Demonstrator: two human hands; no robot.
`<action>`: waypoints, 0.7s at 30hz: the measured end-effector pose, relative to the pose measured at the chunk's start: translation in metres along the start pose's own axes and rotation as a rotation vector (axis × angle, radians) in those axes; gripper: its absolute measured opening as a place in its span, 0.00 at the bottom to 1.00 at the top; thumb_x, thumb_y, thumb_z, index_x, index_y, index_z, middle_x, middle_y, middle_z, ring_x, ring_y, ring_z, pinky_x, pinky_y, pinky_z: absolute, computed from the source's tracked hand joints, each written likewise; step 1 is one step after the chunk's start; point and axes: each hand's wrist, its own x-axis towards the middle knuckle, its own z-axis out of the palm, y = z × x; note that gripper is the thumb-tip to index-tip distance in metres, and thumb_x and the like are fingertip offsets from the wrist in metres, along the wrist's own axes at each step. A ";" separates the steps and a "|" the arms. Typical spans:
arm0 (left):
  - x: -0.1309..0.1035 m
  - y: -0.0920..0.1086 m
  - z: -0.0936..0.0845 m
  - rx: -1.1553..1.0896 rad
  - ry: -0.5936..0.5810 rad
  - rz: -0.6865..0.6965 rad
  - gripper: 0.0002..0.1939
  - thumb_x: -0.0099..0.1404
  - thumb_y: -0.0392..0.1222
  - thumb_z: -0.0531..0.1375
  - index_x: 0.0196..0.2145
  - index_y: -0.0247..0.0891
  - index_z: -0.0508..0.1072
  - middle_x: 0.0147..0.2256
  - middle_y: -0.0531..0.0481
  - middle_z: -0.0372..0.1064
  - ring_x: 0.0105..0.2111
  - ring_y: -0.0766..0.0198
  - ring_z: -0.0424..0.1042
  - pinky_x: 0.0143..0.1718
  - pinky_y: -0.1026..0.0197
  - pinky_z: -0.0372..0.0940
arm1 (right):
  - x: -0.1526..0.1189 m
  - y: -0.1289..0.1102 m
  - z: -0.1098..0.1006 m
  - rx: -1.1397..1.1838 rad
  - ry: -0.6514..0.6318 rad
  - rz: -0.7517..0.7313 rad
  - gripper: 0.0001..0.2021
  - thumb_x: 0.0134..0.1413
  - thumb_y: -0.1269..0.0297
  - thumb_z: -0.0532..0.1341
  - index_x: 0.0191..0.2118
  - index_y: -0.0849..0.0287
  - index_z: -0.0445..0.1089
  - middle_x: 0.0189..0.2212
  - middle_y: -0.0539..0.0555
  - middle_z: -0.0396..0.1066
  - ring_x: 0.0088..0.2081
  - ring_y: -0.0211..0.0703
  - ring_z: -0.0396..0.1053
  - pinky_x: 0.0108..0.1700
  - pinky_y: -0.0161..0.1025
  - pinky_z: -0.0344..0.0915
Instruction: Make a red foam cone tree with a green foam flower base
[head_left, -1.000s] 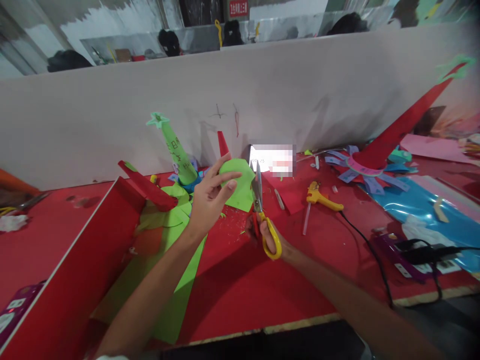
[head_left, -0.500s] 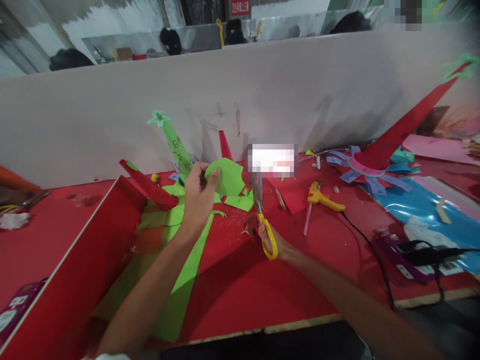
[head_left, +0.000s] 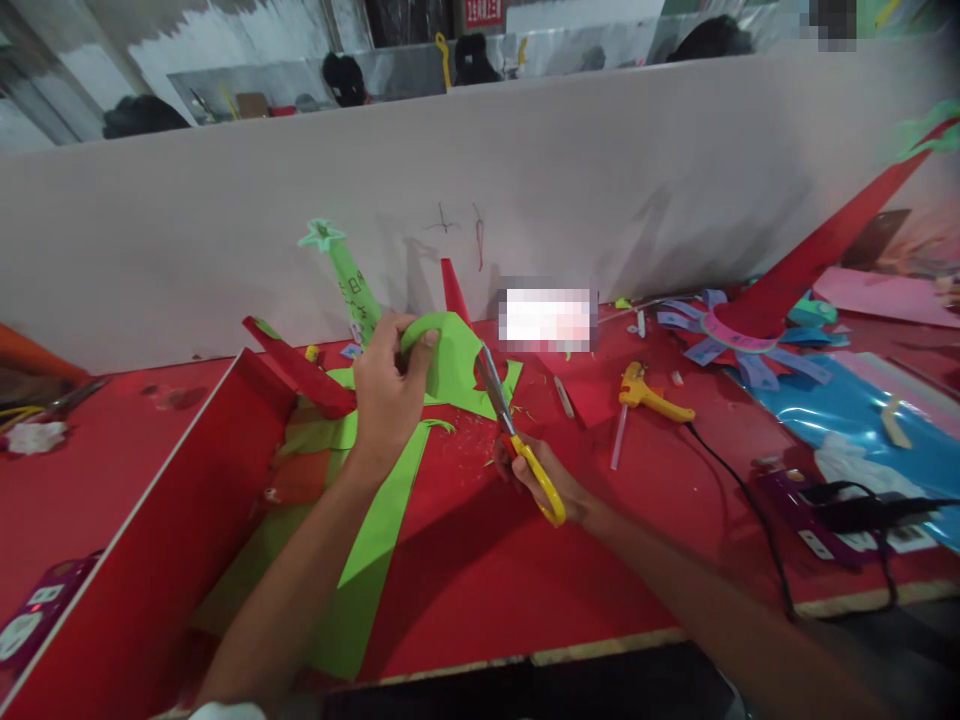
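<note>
My left hand (head_left: 394, 385) pinches a green sheet (head_left: 452, 360) by its left side, thumb in front, where the edge curls over. The sheet is held over the far middle part of the table (head_left: 450, 570). The remaining left fingertips are hidden, their exact grip not verifiable.

My right hand (head_left: 544, 475) is wrapped around the yellow handles of the scissors (head_left: 499, 398); some fingers lie in shadow beneath, and I cannot tell which loops they pass through. The blades slant away and left, tips at the sheet's right side. Green paper shows on both sides of them; whether it is one piece or two, and whether any sits between the blades, I cannot determine.

The sheet conceals the foot of a small red cone (head_left: 452, 290). My left hand covers the base of the green cone (head_left: 352, 285), whose lettering I cannot read fully. Pixelation masks a bright rectangle (head_left: 546, 318) behind the blades. The large red cone (head_left: 817, 240) is cut off at its tip by the right border; the purple box (head_left: 45, 605), by the left.
</note>
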 end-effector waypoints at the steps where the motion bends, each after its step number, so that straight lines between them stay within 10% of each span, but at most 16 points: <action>1: 0.000 -0.001 0.000 -0.001 0.012 0.007 0.13 0.73 0.54 0.63 0.38 0.42 0.72 0.29 0.54 0.64 0.27 0.66 0.61 0.29 0.60 0.57 | 0.000 -0.001 0.000 0.012 0.001 0.016 0.35 0.56 0.22 0.54 0.34 0.55 0.65 0.26 0.48 0.62 0.27 0.38 0.56 0.29 0.37 0.54; 21: -0.014 0.013 0.015 0.055 -0.129 0.022 0.06 0.72 0.43 0.61 0.44 0.41 0.71 0.38 0.52 0.73 0.34 0.64 0.70 0.37 0.62 0.65 | 0.002 0.006 -0.001 0.030 0.031 -0.010 0.36 0.54 0.21 0.54 0.34 0.55 0.63 0.24 0.45 0.58 0.25 0.37 0.52 0.27 0.37 0.50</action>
